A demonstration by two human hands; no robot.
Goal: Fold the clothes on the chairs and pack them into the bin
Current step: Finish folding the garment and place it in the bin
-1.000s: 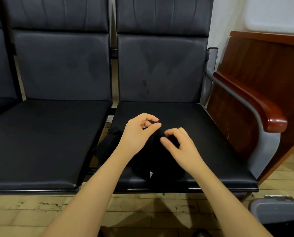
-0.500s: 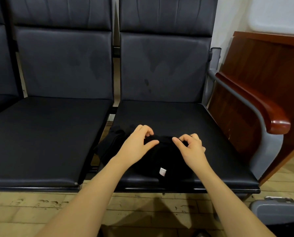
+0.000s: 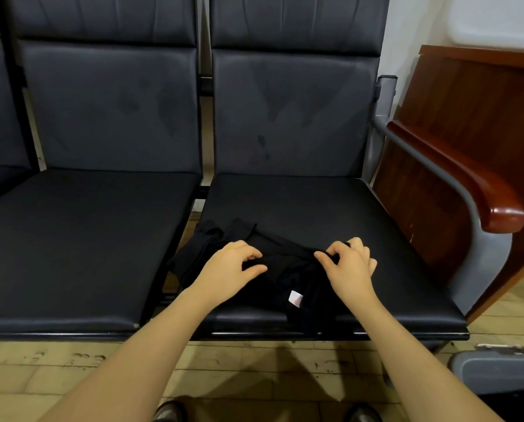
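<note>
Both hands have moved apart and lower since the earlier frame, and now they lie on the cloth [image 3: 288, 269]. This black cloth is crumpled on the front part of the right seat [image 3: 330, 208]; its left part hangs over the seat's left edge into the gap beside the left seat [image 3: 81, 239], and a white label [image 3: 295, 298] shows near the front. The left hand [image 3: 230, 266] has curled fingers [image 3: 250, 254] and pinches a fold of the cloth between thumb and fingers. The right hand [image 3: 349, 263] also has curled fingers and grips a bunch of the cloth. A grey bin [image 3: 498, 368] stands on the wooden floor [image 3: 254, 370] at the lower right, only partly in view. A wooden armrest [image 3: 479, 190] is to the right of the seat.
</note>
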